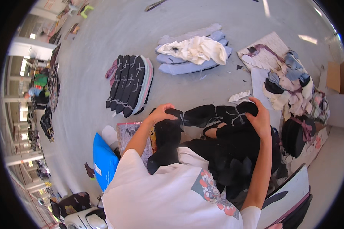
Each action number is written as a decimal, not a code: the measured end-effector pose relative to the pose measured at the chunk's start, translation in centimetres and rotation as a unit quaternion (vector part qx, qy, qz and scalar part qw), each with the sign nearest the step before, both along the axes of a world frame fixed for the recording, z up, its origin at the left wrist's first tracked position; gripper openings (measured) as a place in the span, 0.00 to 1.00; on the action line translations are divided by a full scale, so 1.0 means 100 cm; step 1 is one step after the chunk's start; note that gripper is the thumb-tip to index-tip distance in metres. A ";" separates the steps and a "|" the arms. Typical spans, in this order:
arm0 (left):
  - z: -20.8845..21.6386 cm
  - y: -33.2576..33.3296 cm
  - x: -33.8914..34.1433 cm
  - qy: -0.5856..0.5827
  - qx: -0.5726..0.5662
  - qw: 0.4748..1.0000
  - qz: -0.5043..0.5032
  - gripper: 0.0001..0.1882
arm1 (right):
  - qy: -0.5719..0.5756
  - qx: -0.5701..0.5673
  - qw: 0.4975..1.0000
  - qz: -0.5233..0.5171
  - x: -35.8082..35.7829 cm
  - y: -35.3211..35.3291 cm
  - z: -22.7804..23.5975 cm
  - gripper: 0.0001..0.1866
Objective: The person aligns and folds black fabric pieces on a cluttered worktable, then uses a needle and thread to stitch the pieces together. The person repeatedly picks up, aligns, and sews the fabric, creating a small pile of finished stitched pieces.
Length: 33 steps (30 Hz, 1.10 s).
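Note:
Between my hands stretches a long black fabric bundle (197,116), tied across at several places with pale grey strips. My left hand (161,114) is closed round its left end, thumb on top. The right end sits in the grip of my right hand (259,117), whose fingers curl over it. More black fabric (233,168) lies heaped over my lap, below the bundle. Beyond my left hand, a row of similar tied black bundles (127,82) rests on the floor, with pale green and pink layers along its right side.
Farther ahead, light blue bundles (179,68) lie under a crumpled white cloth (197,49). A pile of mixed fabric scraps (294,89) spreads at the right, near a cardboard box (338,78). A blue plastic bag (104,160) stands at my left. A white machine (82,219) is at lower left.

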<state>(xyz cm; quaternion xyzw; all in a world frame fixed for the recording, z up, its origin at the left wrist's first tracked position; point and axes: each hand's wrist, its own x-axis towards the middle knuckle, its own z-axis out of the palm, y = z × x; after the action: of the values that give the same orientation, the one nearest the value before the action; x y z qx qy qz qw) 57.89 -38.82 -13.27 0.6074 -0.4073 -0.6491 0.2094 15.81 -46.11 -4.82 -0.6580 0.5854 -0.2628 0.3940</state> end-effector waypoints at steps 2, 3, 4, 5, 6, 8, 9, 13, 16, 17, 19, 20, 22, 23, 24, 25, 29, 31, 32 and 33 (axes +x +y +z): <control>0.018 -0.011 -0.008 0.011 0.005 1.000 0.006 0.18 | -0.014 -0.041 0.999 -0.003 -0.006 -0.001 0.015 0.27; 0.029 -0.014 -0.014 0.005 0.010 1.000 0.009 0.18 | -0.009 -0.046 0.999 -0.008 -0.010 0.001 0.019 0.27; 0.038 -0.016 -0.017 0.007 0.000 1.000 0.016 0.18 | -0.022 -0.042 0.999 -0.010 -0.014 0.000 0.024 0.28; 0.046 -0.015 -0.019 0.009 -0.011 1.000 0.024 0.18 | -0.035 -0.038 0.999 -0.010 -0.018 -0.001 0.028 0.28; 0.054 -0.012 -0.023 0.012 -0.022 0.999 0.035 0.18 | -0.048 -0.033 0.998 -0.007 -0.022 -0.002 0.032 0.28; 0.076 -0.001 -0.027 -0.018 -0.063 0.996 0.063 0.17 | -0.066 -0.046 0.997 0.017 -0.027 -0.007 0.040 0.29; 0.085 0.001 -0.022 -0.016 -0.069 0.995 0.076 0.17 | -0.075 -0.053 0.995 0.030 -0.027 -0.010 0.044 0.29; 0.121 0.014 -0.002 -0.042 -0.118 0.986 0.107 0.17 | -0.127 -0.061 0.989 0.054 -0.016 -0.017 0.056 0.30; 0.128 0.031 0.020 -0.039 -0.138 0.981 0.131 0.17 | -0.149 -0.067 0.984 0.077 0.010 -0.023 0.055 0.31; 0.129 0.035 0.030 -0.041 -0.142 0.979 0.141 0.17 | -0.150 -0.071 0.983 0.082 0.022 -0.028 0.054 0.32; 0.117 0.057 0.053 -0.037 -0.145 0.972 0.183 0.17 | -0.174 -0.052 0.978 0.104 0.054 -0.040 0.054 0.33; 0.108 0.069 0.063 -0.048 -0.139 0.968 0.204 0.16 | -0.193 -0.046 0.973 0.120 0.074 -0.047 0.048 0.33; 0.092 0.086 0.085 -0.042 -0.121 0.960 0.248 0.16 | -0.202 -0.023 0.969 0.142 0.118 -0.067 0.034 0.33; 0.082 0.093 0.097 -0.014 -0.128 0.954 0.270 0.16 | -0.214 -0.003 0.965 0.150 0.141 -0.076 0.027 0.33; 0.068 0.097 0.107 0.013 -0.136 0.947 0.290 0.16 | -0.226 0.017 0.961 0.157 0.164 -0.085 0.023 0.33; 0.053 0.103 0.119 0.027 -0.146 0.935 0.321 0.16 | -0.231 0.033 0.958 0.169 0.188 -0.095 0.015 0.33; 0.023 0.111 0.143 0.077 -0.144 0.886 0.433 0.16 | -0.215 0.043 0.954 0.205 0.259 -0.121 -0.006 0.34; 0.008 0.113 0.155 0.096 -0.131 0.865 0.475 0.16 | -0.228 0.065 0.948 0.213 0.283 -0.126 -0.015 0.34; 0.000 0.114 0.160 0.088 -0.132 0.860 0.485 0.16 | -0.219 0.072 0.949 0.215 0.292 -0.132 -0.023 0.34; -0.010 0.115 0.164 0.081 -0.133 0.855 0.495 0.17 | -0.209 0.080 0.950 0.217 0.301 -0.138 -0.035 0.34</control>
<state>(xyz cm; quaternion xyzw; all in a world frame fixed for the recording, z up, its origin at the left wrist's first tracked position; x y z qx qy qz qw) 74.29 -27.35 -14.26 0.6406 -0.1167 -0.4462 0.6139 45.91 -59.93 -8.32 -0.6661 0.3517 -0.2551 0.6062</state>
